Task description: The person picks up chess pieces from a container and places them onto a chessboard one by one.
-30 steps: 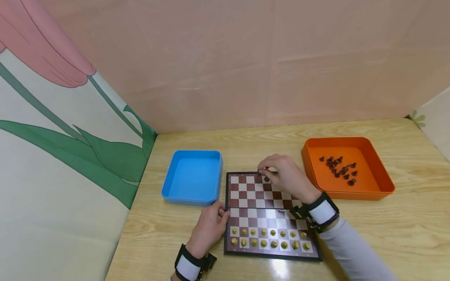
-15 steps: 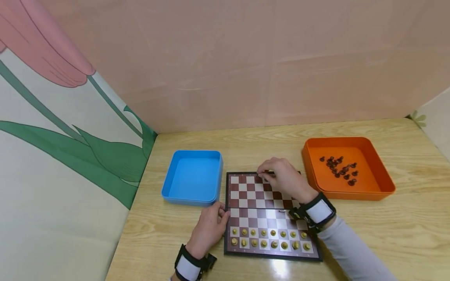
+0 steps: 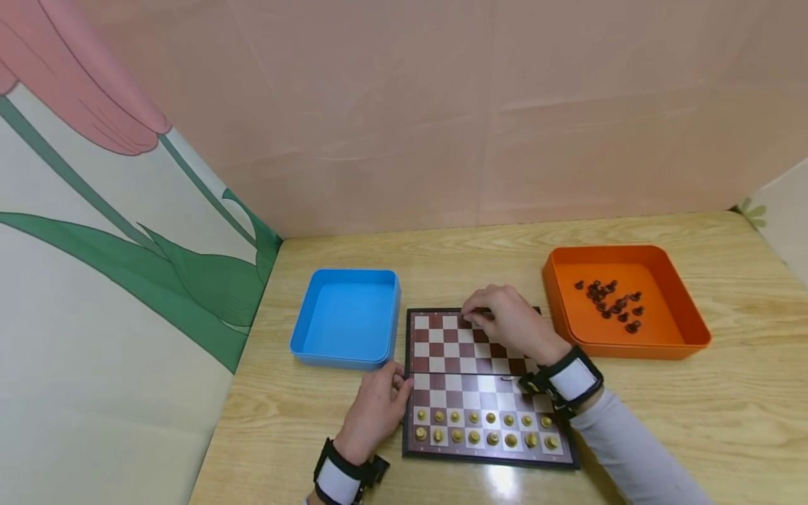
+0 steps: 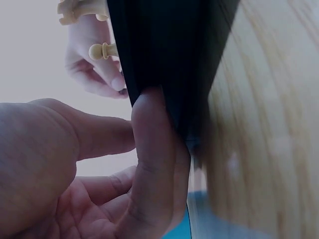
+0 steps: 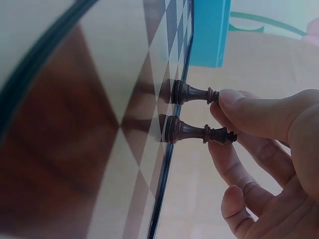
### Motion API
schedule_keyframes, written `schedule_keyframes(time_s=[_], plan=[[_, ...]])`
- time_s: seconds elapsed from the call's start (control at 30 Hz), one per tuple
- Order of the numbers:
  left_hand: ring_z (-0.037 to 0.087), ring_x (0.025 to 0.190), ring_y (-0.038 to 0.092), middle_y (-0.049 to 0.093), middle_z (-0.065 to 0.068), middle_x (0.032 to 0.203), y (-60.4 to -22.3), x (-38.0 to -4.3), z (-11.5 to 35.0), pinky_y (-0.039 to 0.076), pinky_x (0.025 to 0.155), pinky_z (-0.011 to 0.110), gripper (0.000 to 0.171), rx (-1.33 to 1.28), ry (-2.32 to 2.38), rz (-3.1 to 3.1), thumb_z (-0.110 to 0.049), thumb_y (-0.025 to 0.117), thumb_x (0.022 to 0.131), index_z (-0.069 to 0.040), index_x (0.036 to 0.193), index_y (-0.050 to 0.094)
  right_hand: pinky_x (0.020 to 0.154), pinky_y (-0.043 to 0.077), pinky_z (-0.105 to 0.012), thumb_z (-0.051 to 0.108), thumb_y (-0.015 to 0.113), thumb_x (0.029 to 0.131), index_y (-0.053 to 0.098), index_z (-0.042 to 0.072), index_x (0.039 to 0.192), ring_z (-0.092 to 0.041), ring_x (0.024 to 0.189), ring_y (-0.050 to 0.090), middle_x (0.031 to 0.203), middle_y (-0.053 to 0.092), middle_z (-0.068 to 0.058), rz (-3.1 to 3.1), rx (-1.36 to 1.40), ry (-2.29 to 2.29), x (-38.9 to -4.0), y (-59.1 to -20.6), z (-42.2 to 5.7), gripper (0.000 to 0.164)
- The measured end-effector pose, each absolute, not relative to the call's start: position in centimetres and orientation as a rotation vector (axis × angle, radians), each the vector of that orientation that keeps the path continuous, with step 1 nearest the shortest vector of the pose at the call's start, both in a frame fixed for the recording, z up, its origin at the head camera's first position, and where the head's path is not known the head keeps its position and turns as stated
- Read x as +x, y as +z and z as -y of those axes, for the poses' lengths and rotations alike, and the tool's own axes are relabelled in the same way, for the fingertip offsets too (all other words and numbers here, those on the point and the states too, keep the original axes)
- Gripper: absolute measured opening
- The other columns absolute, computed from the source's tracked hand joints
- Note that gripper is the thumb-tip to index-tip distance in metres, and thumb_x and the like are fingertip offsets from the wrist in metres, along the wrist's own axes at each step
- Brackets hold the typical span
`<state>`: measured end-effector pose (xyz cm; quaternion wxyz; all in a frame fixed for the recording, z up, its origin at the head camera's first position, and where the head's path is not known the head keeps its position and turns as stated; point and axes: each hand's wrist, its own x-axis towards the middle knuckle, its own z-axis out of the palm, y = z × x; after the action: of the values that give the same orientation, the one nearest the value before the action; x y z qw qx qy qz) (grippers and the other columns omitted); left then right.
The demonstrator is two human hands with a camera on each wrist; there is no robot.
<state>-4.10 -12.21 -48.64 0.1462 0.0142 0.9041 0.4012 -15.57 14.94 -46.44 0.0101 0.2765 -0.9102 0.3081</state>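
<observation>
A folding chessboard [image 3: 454,384] lies on the table. My left hand [image 3: 376,405] holds its left edge, fingers against the dark side and thumb close by in the left wrist view. Over the far rows, my right hand [image 3: 514,324] pinches the top of a dark chess piece [image 5: 195,94] between thumb and index finger. That piece stands with its base at the board's surface; its head is hidden by the fingertips. Right beside it stands a dark king [image 5: 199,132]. Gold chess pieces [image 3: 492,438] fill the two near rows.
An orange tray [image 3: 684,319] with several dark chess pieces [image 3: 609,298] stands right of the board. Left of it is a blue tray [image 3: 344,315], close to the left hand. A small metal clasp [image 3: 506,379] sits at the board's fold. A curtained wall backs the table.
My right hand has shifted slightly toward the near side and lower over the far row, covering the dark king in the head view. The left hand has stayed at the board's edge.
</observation>
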Motion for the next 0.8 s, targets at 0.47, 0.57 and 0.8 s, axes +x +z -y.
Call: schedule_keyframes(time_s=[0.47,0.57,0.8], plan=[[0.011,0.073,0.059,0.066,-0.001,0.083,-48.42,-3.96,12.23,0.05,0.055,0.024,0.016,0.036,1.168,-2.602,-0.017,0.068,0.107,-0.002,0.112,0.067,0.079,0.063,-0.037,0.007,0.082,0.095,0.083,0.015,0.102,-0.015,0.092,0.071,0.102,0.08,0.001,2.85,0.843,0.956,-15.5,-46.36,-14.81,0.011],[0.011,0.071,0.059,0.066,-0.002,0.084,-48.43,-3.98,12.2,0.05,0.054,0.024,0.016,0.036,1.162,-2.604,-0.018,0.068,0.107,-0.002,0.112,0.067,0.08,0.064,-0.039,0.007,0.081,0.095,0.083,0.015,0.102,-0.016,0.093,0.071,0.103,0.08,0.0,2.847,0.842,0.966,-15.53,-46.35,-14.83,0.011],[0.01,0.065,0.058,0.065,-0.002,0.084,-48.44,-3.99,12.17,0.047,0.051,0.023,0.016,0.034,1.152,-2.608,-0.018,0.067,0.107,-0.003,0.113,0.067,0.078,0.063,-0.037,0.008,0.082,0.095,0.083,0.015,0.101,-0.014,0.09,0.07,0.102,0.08,0.001,2.843,0.825,0.967,-15.48,-46.35,-14.76,0.01]])
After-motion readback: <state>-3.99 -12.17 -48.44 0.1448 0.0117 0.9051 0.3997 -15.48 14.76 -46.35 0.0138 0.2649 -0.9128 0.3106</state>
